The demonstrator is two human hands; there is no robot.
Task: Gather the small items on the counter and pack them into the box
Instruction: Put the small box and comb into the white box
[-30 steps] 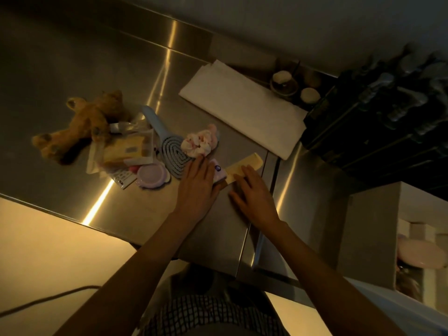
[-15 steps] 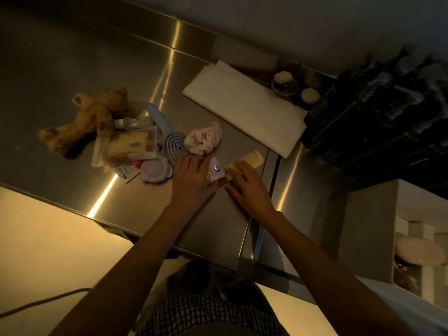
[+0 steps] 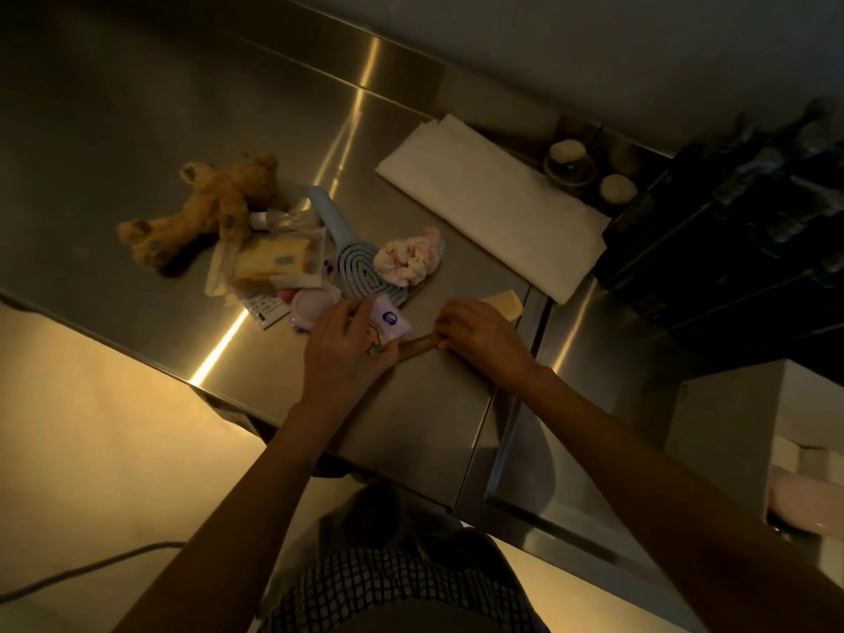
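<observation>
The left hand (image 3: 345,344) gripped a small tube (image 3: 388,323); the right hand (image 3: 479,333) closed round a tan stick-like item (image 3: 418,344) (hard to identify in the dimness). Teddy bear (image 3: 205,207), brush (image 3: 356,262) and scrunchie (image 3: 406,260) lay unpacked on the counter (image 3: 137,130), well apart from the box (image 3: 730,431).

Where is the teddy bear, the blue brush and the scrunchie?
teddy bear (image 3: 214,203), head view, on its tummy.
blue brush (image 3: 361,269), head view, on the oval head.
scrunchie (image 3: 404,260), head view, on the ruffled fabric.
</observation>
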